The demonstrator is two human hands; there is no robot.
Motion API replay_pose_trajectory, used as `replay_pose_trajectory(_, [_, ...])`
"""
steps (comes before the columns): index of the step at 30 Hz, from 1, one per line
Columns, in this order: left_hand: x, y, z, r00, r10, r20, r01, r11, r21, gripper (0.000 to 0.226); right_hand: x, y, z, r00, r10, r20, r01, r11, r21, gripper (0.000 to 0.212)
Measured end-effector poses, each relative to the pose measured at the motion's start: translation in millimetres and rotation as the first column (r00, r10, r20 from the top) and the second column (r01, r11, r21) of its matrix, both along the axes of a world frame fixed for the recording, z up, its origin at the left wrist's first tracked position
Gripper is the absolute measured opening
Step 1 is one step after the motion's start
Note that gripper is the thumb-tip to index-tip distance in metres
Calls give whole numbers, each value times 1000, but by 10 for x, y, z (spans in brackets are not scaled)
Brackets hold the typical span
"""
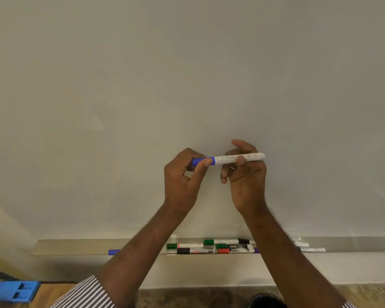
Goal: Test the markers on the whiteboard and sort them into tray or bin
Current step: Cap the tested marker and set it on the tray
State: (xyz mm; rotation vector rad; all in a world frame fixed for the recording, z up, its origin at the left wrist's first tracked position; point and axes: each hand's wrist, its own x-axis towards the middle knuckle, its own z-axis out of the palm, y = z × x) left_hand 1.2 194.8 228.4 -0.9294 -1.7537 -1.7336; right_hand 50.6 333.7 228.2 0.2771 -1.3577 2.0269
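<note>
I hold a white marker [229, 158] with a blue cap level in front of the blank whiteboard [187, 74]. My left hand [183, 181] pinches the blue cap at the marker's left end. My right hand [246, 174] pinches the white barrel between thumb and fingers. Cap and barrel are joined. Below, the whiteboard tray [76, 246] holds several markers [211, 246] with green, black and red caps, partly hidden behind my forearms. A lone blue-capped marker [113, 252] lies left of my left forearm.
A blue plastic object [13, 292] sits at the bottom left on a wooden surface. More white markers [307, 246] lie on the tray right of my right forearm. The bin is not in view.
</note>
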Motion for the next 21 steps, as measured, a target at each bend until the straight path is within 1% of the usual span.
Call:
replay_pose_trajectory(2, [51, 31, 178, 1000, 17, 1, -17, 999, 34, 51, 10, -34, 162, 999, 22, -40, -20, 999, 32, 34])
replay_pose_trajectory(4, [96, 44, 366, 999, -20, 35, 17, 997, 81, 43, 24, -73, 330, 997, 7, -79, -5, 1000, 26, 28])
replay_pose_trajectory(6, [128, 50, 549, 995, -87, 44, 80, 988, 130, 33, 23, -115, 524, 992, -45, -115, 41, 998, -39, 30])
replay_pose_trajectory(8, [142, 77, 693, 990, -140, 10, 137, 979, 152, 25, 11, -162, 747, 988, -86, -130, 71, 991, -115, 34])
replay_pose_trajectory(10, [144, 122, 808, 984, -171, -42, 176, 971, 162, 15, -14, -198, 967, 987, -101, -124, 79, 982, -169, 32])
replay_pose_trajectory(13, [160, 202, 979, 960, -255, -112, 273, 941, 201, 28, -56, -257, 1208, 989, -102, -111, 79, 978, -195, 28])
replay_pose_trajectory(16, [201, 263, 1148, 926, -353, -132, 376, 890, 258, 28, -87, -356, 1318, 989, -93, -112, 65, 971, -229, 38])
replay_pose_trajectory(18, [250, 299, 1249, 925, -370, -84, 377, 868, 325, 29, -117, -426, 1358, 986, -73, -151, 33, 967, -252, 37])
replay_pose_trajectory(19, [294, 314, 1298, 924, -380, -31, 365, 856, 365, 31, -135, -456, 1373, 981, -69, -180, 22, 968, -251, 35])
replay_pose_trajectory(21, [379, 332, 1399, 913, -393, 107, 306, 834, 459, 34, -165, -500, 1399, 978, -102, -184, 61, 975, -214, 26])
